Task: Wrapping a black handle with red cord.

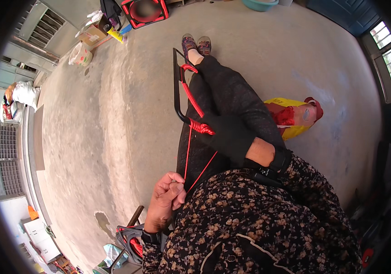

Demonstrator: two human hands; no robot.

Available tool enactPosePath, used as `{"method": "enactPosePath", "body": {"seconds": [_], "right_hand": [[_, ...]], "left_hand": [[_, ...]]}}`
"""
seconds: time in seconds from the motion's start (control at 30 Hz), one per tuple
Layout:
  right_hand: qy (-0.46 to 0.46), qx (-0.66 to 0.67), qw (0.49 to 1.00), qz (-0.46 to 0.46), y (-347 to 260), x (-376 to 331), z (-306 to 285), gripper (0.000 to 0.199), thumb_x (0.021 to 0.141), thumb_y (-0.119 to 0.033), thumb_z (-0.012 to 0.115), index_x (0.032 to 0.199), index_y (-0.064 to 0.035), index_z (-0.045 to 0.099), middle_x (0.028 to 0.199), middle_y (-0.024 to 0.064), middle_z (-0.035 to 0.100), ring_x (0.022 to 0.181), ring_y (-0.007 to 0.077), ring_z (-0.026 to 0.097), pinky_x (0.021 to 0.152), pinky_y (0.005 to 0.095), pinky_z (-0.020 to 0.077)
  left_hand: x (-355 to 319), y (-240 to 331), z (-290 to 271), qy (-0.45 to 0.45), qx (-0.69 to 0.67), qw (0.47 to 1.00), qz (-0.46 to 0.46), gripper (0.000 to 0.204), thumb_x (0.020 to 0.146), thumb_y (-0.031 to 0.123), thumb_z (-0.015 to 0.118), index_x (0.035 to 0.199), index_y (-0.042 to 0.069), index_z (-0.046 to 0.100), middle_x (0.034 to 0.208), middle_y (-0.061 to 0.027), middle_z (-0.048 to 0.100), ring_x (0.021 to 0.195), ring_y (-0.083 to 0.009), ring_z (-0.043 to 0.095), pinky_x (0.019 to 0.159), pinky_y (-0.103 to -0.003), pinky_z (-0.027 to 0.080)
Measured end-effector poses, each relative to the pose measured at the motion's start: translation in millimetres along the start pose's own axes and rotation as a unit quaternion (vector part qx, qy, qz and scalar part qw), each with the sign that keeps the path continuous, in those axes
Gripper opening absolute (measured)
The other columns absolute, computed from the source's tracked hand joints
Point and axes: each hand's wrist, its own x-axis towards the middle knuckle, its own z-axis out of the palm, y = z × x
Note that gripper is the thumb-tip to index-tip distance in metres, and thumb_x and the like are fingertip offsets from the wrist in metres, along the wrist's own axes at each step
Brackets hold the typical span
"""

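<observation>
1. We look down on a seated person in a dark floral top [245,210], legs in dark trousers [232,93] stretched across a bare concrete floor [150,91].
2. The black frame [176,82], a bent metal bar, lies over the left edge of the legs, its far end near the shoes [188,44].
3. Red cord [201,128] is wound in tight coils around the frame's near end; a thicker red strand runs along the legs beside the bar.
4. The hands are apart. The right hand [229,137], in a black glove, is closed over the frame just beside the coils, its fingertips hidden from us.
5. The bare left hand [168,194], by the lap's left edge, pinches the thin cord between thumb and fingers; two taut lengths meet there in a V.
6. Right of the legs we find a red and yellow bag [291,116]; a teal basin [259,5] sits at the floor's far edge, and a pale bucket [81,55] toward its far left corner.
</observation>
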Motion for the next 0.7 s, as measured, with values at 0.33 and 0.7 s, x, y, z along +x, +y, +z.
{"method": "enactPosePath", "body": {"seconds": [0.33,0.7], "right_hand": [[0.168,0.056,0.979,-0.098,3.2,-0.4,-34.0,0.042,0.082,-0.015,0.064,0.121,-0.0046,0.052,0.102,0.0191,0.061,0.089,0.0331,0.06,0.075,0.038,0.0478],[0.167,0.012,0.969,-0.179,-11.8,32.8,-16.2,0.015,0.087,-0.007,0.054,0.099,-0.0024,0.062,0.1,0.0129,0.062,0.083,0.0245,0.061,0.072,0.0335,0.0491]], "left_hand": [[14.7,43.9,13.8,-0.187,-0.032,0.974,0.125,0.025,0.09,0.013,0.057,0.111,-0.001,0.055,0.095,-0.016,0.061,0.077,-0.0187,0.061,0.056,-0.023,0.047],[112.8,48.9,29.0,0.028,0.082,0.965,0.249,0.033,0.088,0.003,0.054,0.12,0.004,0.056,0.104,-0.004,0.062,0.079,-0.0097,0.058,0.063,-0.023,0.049]]}}
